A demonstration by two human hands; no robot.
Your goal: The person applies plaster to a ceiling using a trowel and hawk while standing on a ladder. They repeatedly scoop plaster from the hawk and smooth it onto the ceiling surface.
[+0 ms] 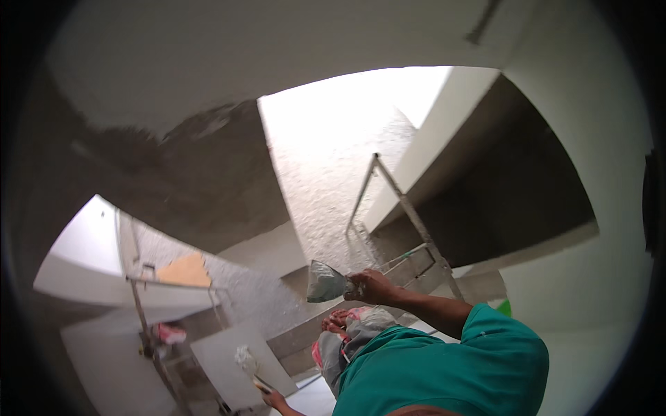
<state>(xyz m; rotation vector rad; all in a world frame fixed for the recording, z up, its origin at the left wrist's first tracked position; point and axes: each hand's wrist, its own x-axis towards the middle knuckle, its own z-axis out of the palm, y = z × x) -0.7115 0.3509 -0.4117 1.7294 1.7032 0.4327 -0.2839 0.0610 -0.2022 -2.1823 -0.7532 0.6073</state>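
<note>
The pale plastered surface [208, 55] on the far side looks already coated; the dark patch [201, 194] at left seems still bare, so work probably remains. A wide putty knife [325, 284] is gripped by the right hand [374, 286]; the nearer left hand [275, 401] grips a smaller spatula [261, 385] bearing white paste [244, 358].

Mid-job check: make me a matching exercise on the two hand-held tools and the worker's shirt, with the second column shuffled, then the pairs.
Column one
1. wide scraper
2. small tool
3. shirt

Column two
A. green
B. in the left hand, whitish material at its far end
C. in the right hand, broad grey blade

Pairs: 1-C, 2-B, 3-A
</note>
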